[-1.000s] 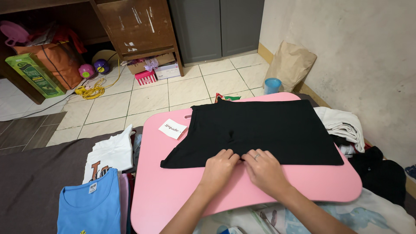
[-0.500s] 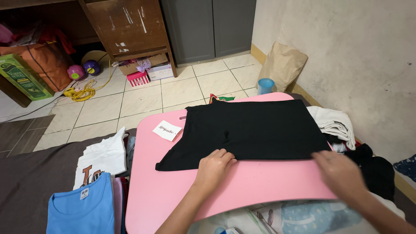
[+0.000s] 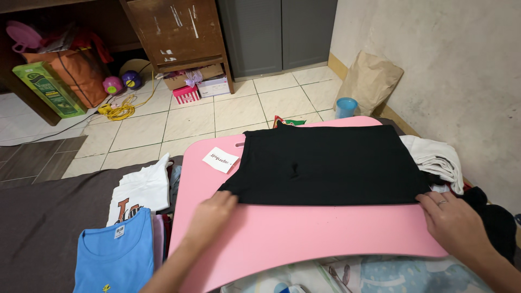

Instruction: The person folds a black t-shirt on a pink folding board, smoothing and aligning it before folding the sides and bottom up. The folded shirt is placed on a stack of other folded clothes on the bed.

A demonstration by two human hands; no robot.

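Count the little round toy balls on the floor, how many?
2. A pink ball and a purple ball sit side by side on the tiles beside the orange bag. More may be hidden behind the clutter.

Our left hand (image 3: 210, 216) sits at lower centre-left of the frame, palm down, fingers together and pointing toward the upper right, with the bare forearm running down to the bottom edge. Our right hand (image 3: 455, 223) lies at the lower right, palm down as well, fingers extended toward the upper left and a ring showing on one finger. The two hands are well apart.
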